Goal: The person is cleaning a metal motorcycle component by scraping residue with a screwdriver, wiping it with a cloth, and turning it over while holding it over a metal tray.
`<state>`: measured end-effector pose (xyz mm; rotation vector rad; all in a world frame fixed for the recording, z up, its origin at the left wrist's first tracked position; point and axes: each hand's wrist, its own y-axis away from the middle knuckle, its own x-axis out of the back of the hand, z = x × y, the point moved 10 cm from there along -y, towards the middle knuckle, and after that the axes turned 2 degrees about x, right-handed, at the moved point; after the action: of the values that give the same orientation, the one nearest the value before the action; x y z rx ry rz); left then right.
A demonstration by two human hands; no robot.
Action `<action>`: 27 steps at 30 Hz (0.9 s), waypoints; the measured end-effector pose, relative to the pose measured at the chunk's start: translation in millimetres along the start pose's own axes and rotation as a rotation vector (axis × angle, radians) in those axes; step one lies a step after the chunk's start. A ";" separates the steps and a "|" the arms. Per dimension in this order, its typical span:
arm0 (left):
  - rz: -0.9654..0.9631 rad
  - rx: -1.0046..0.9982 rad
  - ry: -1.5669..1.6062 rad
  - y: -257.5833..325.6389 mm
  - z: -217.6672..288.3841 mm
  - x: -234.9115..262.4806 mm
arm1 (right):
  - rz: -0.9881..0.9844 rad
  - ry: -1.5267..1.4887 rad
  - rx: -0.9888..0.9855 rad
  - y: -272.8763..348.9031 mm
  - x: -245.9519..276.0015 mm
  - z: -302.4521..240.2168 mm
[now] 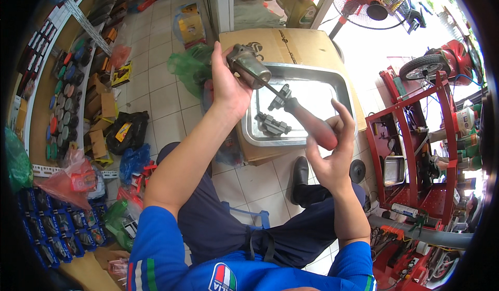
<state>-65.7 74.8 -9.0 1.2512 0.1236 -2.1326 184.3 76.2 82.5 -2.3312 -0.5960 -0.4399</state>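
Observation:
In my left hand (228,88) is a cylindrical metal motor-like part (248,65), gripped from its left side with the thumb stretched upward. A screwdriver (312,123) with a worn red handle slants across the front. Its shaft reaches up-left to the metal part; where exactly the tip sits is hard to make out. My right hand (335,158) holds the handle's end loosely between thumb and fingers. Below lies a silver metal tray (340,76). Inside it are two small dark grey metal pieces, one block (274,125) at the left and another (280,96) partly behind the screwdriver.
The tray rests on a cardboard box (296,41) before my knees. Shelves with jars (65,104) and packaged goods line the left. At right stand a red tool cart (405,104) and a fan (375,5). Plastic bags (192,70) lie on the tiled floor.

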 end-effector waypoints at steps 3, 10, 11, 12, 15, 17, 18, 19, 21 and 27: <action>-0.003 0.011 -0.002 0.1 -2.1 -1.1 | -0.067 0.027 0.121 0.8 -6.7 -7.3; 0.028 0.001 0.005 0.1 -0.3 1.6 | -0.112 -0.146 -0.394 15.7 -9.9 31.4; 0.016 -0.002 -0.003 -0.6 1.0 1.7 | -0.071 -0.099 -0.228 8.4 -7.9 19.5; 0.002 0.000 -0.008 -1.6 0.3 0.7 | -0.029 -0.046 -0.063 3.4 -6.0 9.1; -0.008 0.009 -0.003 -1.7 -3.0 0.0 | -0.076 -0.041 0.139 2.4 -12.9 -5.1; -0.002 0.013 0.002 -0.1 -3.3 0.9 | -0.135 -0.150 0.064 6.0 -17.2 0.1; -0.002 0.017 0.005 1.6 -3.5 -1.7 | -0.147 -0.150 -0.008 8.1 -16.3 8.4; -0.003 0.021 0.009 2.3 -4.0 -3.5 | -0.160 -0.151 -0.079 10.5 -15.6 18.1; 0.008 0.004 -0.001 -0.8 -3.6 -1.0 | -0.159 -0.177 -0.219 12.8 -15.5 28.5; 0.005 -0.028 -0.021 -3.1 3.8 2.0 | -0.030 -0.089 0.045 1.2 -8.7 4.1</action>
<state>-71.0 74.8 -9.3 1.2108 0.1407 -2.1316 178.2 75.6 74.9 -2.3111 -0.6775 -0.3349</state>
